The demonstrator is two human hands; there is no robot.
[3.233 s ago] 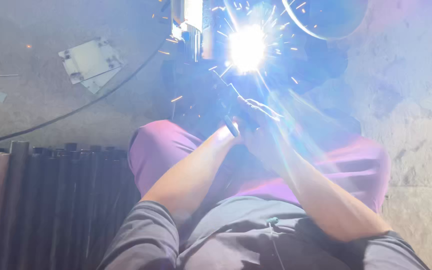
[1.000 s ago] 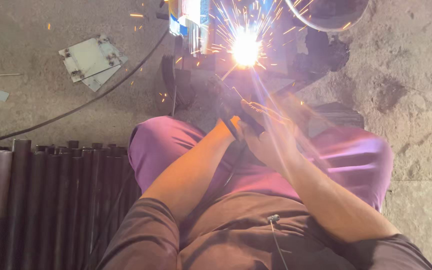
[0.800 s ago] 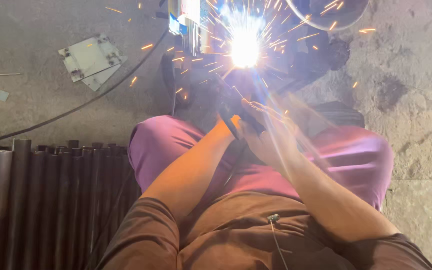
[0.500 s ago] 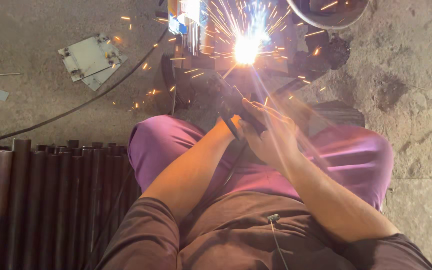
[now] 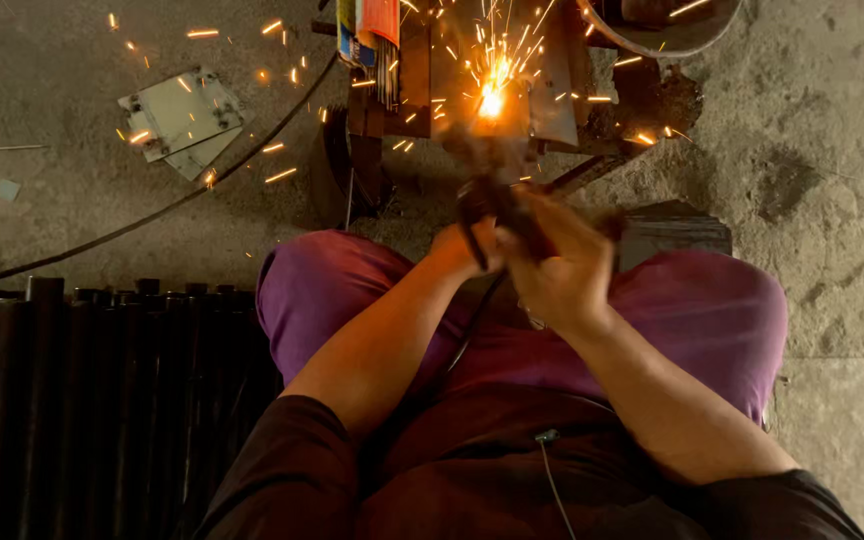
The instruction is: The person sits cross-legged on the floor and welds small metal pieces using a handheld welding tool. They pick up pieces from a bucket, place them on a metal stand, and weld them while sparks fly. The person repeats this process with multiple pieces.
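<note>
Both hands – left hand [image 5: 464,245], right hand [image 5: 562,270] – clamp the dark welding holder [image 5: 497,200]; red-and-blue packet [image 5: 367,25] stands top centre, beside sparks [image 5: 492,98].

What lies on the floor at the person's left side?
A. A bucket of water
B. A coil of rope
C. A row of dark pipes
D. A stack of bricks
C: a row of dark pipes lies side by side on the floor beside the left leg, while both hands, left hand and right hand, grip the welding holder.

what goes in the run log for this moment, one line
both hands: left hand, right hand on welding holder | sparks on metal piece | pipes left
</note>
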